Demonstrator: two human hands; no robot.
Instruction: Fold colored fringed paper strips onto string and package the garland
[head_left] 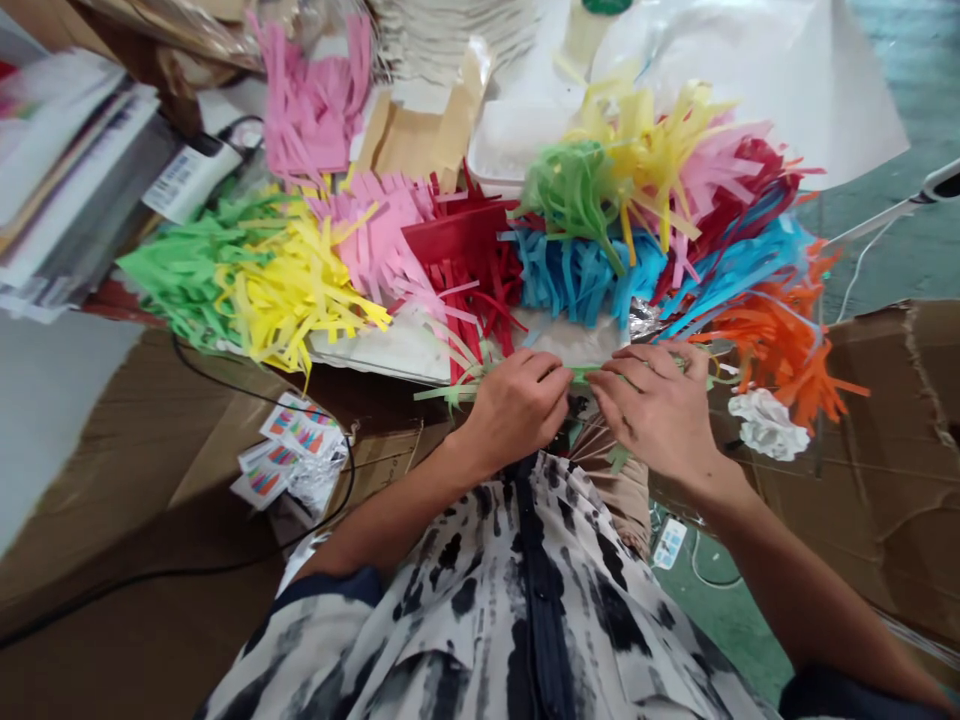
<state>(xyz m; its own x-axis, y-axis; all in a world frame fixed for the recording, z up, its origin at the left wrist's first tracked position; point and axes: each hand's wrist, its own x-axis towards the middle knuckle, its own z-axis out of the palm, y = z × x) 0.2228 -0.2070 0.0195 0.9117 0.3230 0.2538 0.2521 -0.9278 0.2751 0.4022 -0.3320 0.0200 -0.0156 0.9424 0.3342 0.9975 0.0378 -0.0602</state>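
Observation:
At the table's near edge, a light green fringed paper tassel (580, 374) stretches between my two hands. My left hand (519, 408) is closed around it, and pale green strips stick out past its outer side. My right hand (658, 412) pinches the same paper with bent fingers; a green strip hangs below. Just beyond my hands lie fringed blue paper (574, 275) and red paper (480, 255). To their left are pink (382, 235), yellow (292, 285) and green (199, 265) fringed bundles. My fingertips are partly hidden behind the hands.
On the right lie an orange fringed bundle (780, 335) and a crumpled white paper ball (769, 422). A white tray (517, 140) stands at the back. Cardboard boxes (885, 420) flank me, with printed cards (281, 445) at lower left. A black cable (187, 572) crosses the left side.

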